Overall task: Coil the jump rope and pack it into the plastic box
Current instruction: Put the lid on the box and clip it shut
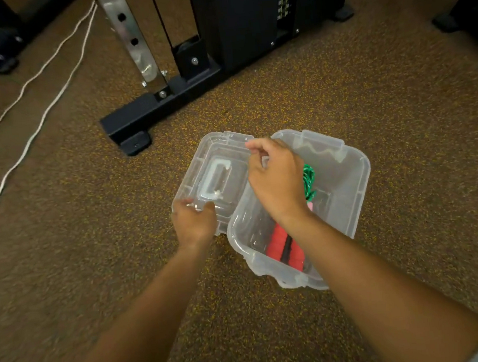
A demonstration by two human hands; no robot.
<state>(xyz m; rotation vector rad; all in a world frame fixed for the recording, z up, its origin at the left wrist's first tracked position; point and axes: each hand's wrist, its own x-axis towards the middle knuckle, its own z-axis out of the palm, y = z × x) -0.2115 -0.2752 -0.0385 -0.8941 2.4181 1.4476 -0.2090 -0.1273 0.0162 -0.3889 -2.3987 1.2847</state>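
Forearms enter from the bottom edge, both bare, pale sleeve cuffs just showing at the corners. Left hand (194, 225) grips the near corner of the lid (217, 177), fingers curled over its edge. Right hand (275, 177) reaches across the open box (356, 169) and pinches the lid's far edge between thumb and fingertips (253, 147). Both hands are clamped on the lid; neither holds the rope.

Jump rope (285, 249) lies inside the box: two red handles side by side at the near end with a black strip between them, and a bunch of green cord (309, 180) at the far end, partly hidden by the right wrist. How neatly it is coiled cannot be told.

Progress, judged: coiling and packing look done. What remains is likely the lid, which lies on the floor touching the box's left side, not yet seated on it.

Materials: box and lid are clear, thin, glossy plastic with rounded corners; box rim carries a clip flap at the far side. Lid has a moulded rectangular recess with a white handle. Cord looks braided. Floor (370, 104) is brown, speckled yellow, grainy. Black steel gym machine base (150, 116) stands beyond; a white cord (37, 130) trails well apart to the left.
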